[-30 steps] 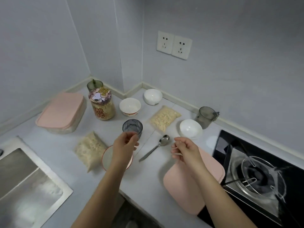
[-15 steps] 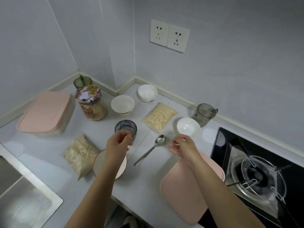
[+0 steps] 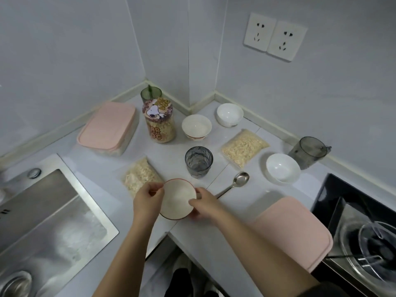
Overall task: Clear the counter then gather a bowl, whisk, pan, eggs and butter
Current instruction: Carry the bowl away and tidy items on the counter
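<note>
Here, 2 hands (bare) grip bowl.

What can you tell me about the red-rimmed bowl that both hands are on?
The red-rimmed bowl is round, glossy like ceramic, with a pale, empty inside and a thin red rim line. It is near the front edge of the counter, mouth up; whether it rests there or is lifted cannot be told. The left hand grips its left rim, the right hand its right side. A bag of flakes lies beside it and a grey glass tumbler stands behind.
</note>
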A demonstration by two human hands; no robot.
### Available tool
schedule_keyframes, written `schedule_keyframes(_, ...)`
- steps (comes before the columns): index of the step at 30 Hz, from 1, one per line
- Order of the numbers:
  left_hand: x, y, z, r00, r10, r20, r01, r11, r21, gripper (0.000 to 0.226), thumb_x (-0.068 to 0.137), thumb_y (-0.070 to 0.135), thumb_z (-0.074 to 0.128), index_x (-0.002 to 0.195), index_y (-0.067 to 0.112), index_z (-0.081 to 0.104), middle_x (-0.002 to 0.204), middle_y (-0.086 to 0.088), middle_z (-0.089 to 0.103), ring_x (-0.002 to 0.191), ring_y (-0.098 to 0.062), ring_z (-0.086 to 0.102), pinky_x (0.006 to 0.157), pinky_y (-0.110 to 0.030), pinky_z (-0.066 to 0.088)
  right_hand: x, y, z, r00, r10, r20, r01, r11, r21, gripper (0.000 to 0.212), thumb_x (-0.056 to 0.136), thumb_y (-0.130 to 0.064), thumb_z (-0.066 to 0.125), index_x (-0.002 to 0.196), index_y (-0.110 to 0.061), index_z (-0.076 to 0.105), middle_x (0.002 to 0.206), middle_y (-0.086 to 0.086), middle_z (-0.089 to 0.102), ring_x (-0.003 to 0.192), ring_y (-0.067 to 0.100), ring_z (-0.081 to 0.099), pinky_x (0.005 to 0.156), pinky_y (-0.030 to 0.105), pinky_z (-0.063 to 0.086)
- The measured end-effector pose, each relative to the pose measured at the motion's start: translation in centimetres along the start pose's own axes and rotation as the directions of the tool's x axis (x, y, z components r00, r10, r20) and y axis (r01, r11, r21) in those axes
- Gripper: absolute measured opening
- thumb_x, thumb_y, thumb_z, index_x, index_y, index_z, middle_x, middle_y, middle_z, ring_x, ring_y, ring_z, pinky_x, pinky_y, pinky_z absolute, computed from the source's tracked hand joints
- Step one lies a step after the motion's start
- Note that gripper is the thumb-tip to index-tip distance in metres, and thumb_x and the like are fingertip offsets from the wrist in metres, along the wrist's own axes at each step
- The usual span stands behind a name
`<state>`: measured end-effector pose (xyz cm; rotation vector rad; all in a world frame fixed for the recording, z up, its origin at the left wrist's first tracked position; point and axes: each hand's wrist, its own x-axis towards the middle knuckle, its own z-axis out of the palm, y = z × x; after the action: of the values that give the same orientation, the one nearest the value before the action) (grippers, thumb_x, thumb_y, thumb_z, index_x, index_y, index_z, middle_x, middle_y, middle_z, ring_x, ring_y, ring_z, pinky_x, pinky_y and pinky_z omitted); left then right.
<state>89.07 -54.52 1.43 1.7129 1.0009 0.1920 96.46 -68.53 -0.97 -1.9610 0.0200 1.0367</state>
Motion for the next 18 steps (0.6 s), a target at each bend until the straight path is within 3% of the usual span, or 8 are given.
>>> schedule_keyframes(3, 0.9, 0.8, -0.3, 1.000, 0.003, 0.013, -0.003, 1.000, -0.002, 0.009, 0.086, 0.011, 0.059, 0.089, 0.018, 0.065, 0.084, 0.005, 0.063, 0.086, -0.019, 0.059, 0.074, -0.028, 0.045, 0.0, -0.8, 0.4, 0.998, -0.035, -0.045, 0.029, 0.992, -0.126, 0.037, 0.082, -0.005, 0.048, 0.117, -0.009, 0.057, 0.113, 0.011, 0.063, 0.105, 0.030, 0.059, 0.082, 0.038, 0.051)
schedule_keyframes(7, 2.7, 2.0, -2.0, 0.999, 0.005, 0.052, -0.004, 1.000, -0.031, 0.010, 0.088, 0.012, 0.058, 0.095, 0.016, 0.064, 0.086, 0.005, 0.061, 0.081, -0.012, 0.058, 0.068, -0.021, 0.044, -1.2, -2.4, 0.1, 0.998, -0.045, -0.040, 0.045, 0.999, 0.001, 0.033, 0.075, -0.005, 0.047, 0.104, -0.015, 0.060, 0.096, 0.007, 0.063, 0.086, 0.032, 0.066, 0.074, 0.050, 0.058)
schedule_keyframes(10, 3.7, 3.3, -2.9, 0.987, -0.006, 0.158, 0.036, 0.982, -0.185, 0.010, 0.091, 0.015, 0.056, 0.093, 0.017, 0.065, 0.097, -0.005, 0.064, 0.086, -0.020, 0.059, 0.074, -0.035, 0.051, -2.4, -4.7, -1.0, 0.997, -0.080, -0.012, 0.081, 0.985, 0.150, 0.035, 0.084, 0.006, 0.041, 0.109, -0.015, 0.055, 0.096, 0.007, 0.060, 0.069, 0.025, 0.066, 0.055, 0.033, 0.059)
schedule_keyframes(13, 4.2, 5.5, -3.5, 0.915, -0.069, 0.397, 0.208, 0.925, -0.317, 0.018, 0.095, 0.032, 0.048, 0.102, 0.022, 0.062, 0.103, -0.006, 0.062, 0.091, -0.024, 0.060, 0.069, -0.039, 0.054, -3.3, -7.6, -2.4, 0.986, -0.162, -0.028, 0.164, 0.969, 0.187, 0.035, 0.087, 0.007, 0.041, 0.110, -0.014, 0.057, 0.098, 0.007, 0.063, 0.065, 0.020, 0.068, 0.054, 0.027, 0.057)
schedule_keyframes(15, 4.9, 6.8, -3.7, 0.832, -0.072, 0.549, 0.286, 0.905, -0.315, 0.040, 0.088, 0.049, 0.050, 0.119, 0.024, 0.057, 0.113, -0.009, 0.062, 0.102, -0.032, 0.061, 0.072, -0.046, 0.057, -3.4, -9.4, -3.4, 0.979, -0.198, -0.038, 0.202, 0.961, 0.188, 0.036, 0.088, 0.006, 0.042, 0.112, -0.015, 0.057, 0.095, 0.004, 0.065, 0.065, 0.019, 0.069, 0.059, 0.029, 0.059)
schedule_keyframes(18, 6.4, 8.5, -3.5, 0.795, -0.028, 0.606, 0.290, 0.895, -0.339, 0.052, 0.088, 0.057, 0.047, 0.127, 0.022, 0.051, 0.117, -0.013, 0.063, 0.103, -0.035, 0.063, 0.060, -0.038, 0.057, -2.8, -11.8, -4.6, 0.973, -0.228, -0.043, 0.232, 0.952, 0.201, 0.030, 0.090, 0.001, 0.044, 0.113, -0.013, 0.059, 0.088, 0.008, 0.067, 0.069, 0.024, 0.070, 0.068, 0.035, 0.061)
